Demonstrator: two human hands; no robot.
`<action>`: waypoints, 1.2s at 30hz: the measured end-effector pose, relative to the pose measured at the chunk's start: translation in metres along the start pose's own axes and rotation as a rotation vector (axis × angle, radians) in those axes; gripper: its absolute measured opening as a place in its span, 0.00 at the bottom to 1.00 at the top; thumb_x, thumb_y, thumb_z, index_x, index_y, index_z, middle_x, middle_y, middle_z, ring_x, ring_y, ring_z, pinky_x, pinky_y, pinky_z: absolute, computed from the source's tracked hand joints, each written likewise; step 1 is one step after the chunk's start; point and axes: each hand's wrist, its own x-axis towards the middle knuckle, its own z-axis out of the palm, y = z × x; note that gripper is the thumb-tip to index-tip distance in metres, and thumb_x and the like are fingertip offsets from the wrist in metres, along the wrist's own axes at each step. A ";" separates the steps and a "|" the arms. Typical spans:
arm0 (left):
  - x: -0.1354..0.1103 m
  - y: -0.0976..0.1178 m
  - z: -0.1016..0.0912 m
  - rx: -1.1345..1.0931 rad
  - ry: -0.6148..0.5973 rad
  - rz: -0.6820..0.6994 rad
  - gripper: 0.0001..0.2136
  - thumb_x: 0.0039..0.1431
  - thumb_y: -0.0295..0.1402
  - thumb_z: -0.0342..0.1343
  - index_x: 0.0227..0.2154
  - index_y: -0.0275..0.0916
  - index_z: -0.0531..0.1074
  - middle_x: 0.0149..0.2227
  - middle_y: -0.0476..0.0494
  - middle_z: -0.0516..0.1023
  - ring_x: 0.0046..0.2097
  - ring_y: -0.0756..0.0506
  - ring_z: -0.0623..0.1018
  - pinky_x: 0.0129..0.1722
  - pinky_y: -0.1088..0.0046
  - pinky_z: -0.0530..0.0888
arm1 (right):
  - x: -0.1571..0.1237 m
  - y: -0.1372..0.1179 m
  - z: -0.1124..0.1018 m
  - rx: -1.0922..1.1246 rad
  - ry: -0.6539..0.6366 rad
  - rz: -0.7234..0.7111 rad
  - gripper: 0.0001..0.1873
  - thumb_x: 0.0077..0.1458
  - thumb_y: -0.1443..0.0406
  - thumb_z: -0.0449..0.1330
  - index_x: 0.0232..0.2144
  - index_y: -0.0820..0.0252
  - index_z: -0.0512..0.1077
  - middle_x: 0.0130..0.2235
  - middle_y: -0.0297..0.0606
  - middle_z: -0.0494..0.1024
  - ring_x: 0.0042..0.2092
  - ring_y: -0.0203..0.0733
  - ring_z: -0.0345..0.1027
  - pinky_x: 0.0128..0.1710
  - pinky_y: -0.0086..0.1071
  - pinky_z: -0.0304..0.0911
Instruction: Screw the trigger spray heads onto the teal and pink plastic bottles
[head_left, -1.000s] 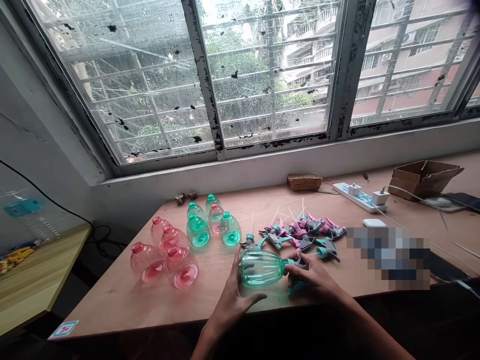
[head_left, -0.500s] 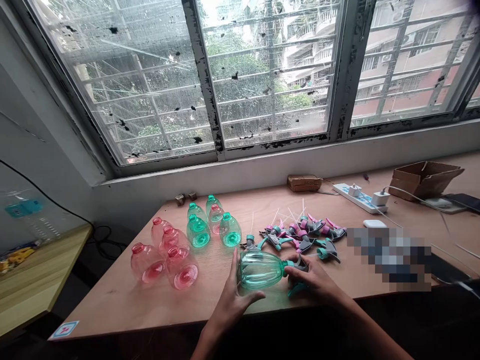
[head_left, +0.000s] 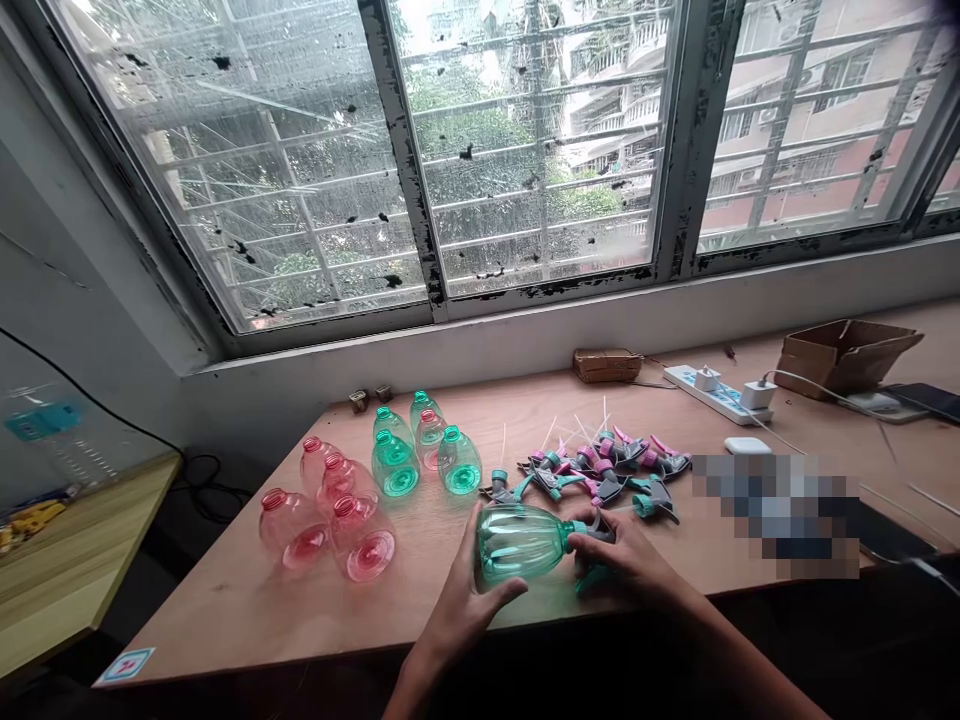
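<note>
A wide, grimy window (head_left: pixel 525 150) runs across the far wall, its panes too streaked to see much beyond trees and flats. Below it stretches the wooden table (head_left: pixel 225 610), cut off at the right edge, with a lower yellow bench (head_left: pixel 75 560) off to the left, half out of sight. An open cardboard box (head_left: pixel 844 350) sits at the far right, and a pixelated patch hides whatever lies in front of it. Left of centre stands a huddle of pink bottles (head_left: pixel 330 510), uncapped, and just behind them a cluster of green bottles (head_left: pixel 420 455) with one pink one tucked among them. Near the front edge a green bottle (head_left: pixel 517 540) lies on its side, base to the left, neck to the right. The left hand (head_left: pixel 461 600) cups its base, fingers spread and closed around the body. The right hand (head_left: pixel 626 560) is wrapped snugly about the neck and the trigger sprayer (head_left: pixel 596 578) there; the fingers cover the joint, so I cannot tell how far the sprayer is seated. Just behind lies a heap of spray heads (head_left: pixel 600 465), pink and teal, their thin tubes sticking up, too tangled to count. Further back are a white power strip (head_left: pixel 712 392) with chargers plugged in, a small brown box (head_left: pixel 607 364) against the wall, and a little white case (head_left: pixel 746 446).
</note>
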 end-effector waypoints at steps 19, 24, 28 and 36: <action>0.000 0.001 0.002 0.018 -0.035 0.056 0.45 0.59 0.34 0.64 0.69 0.58 0.37 0.72 0.44 0.49 0.69 0.36 0.59 0.67 0.53 0.59 | 0.000 -0.006 0.001 0.014 -0.003 -0.020 0.18 0.52 0.51 0.68 0.31 0.60 0.71 0.25 0.33 0.81 0.25 0.40 0.75 0.28 0.31 0.70; -0.001 0.000 0.001 -0.002 -0.014 0.008 0.51 0.55 0.36 0.67 0.69 0.53 0.33 0.73 0.41 0.46 0.71 0.34 0.53 0.69 0.50 0.53 | 0.000 -0.005 0.001 0.007 -0.023 -0.012 0.19 0.49 0.53 0.70 0.34 0.60 0.72 0.25 0.32 0.80 0.25 0.40 0.75 0.28 0.32 0.71; 0.001 -0.001 0.002 -0.010 -0.002 -0.004 0.48 0.56 0.37 0.66 0.70 0.52 0.38 0.73 0.41 0.46 0.71 0.34 0.53 0.69 0.51 0.54 | 0.000 -0.004 0.000 0.004 -0.015 -0.011 0.19 0.50 0.52 0.69 0.34 0.60 0.72 0.25 0.32 0.80 0.25 0.40 0.75 0.27 0.32 0.70; -0.001 -0.002 0.001 0.034 0.001 -0.002 0.54 0.52 0.36 0.69 0.69 0.53 0.32 0.73 0.39 0.45 0.71 0.33 0.51 0.69 0.48 0.49 | 0.000 -0.006 0.001 -0.007 -0.022 -0.014 0.19 0.49 0.52 0.69 0.34 0.60 0.72 0.24 0.34 0.80 0.25 0.42 0.75 0.27 0.33 0.70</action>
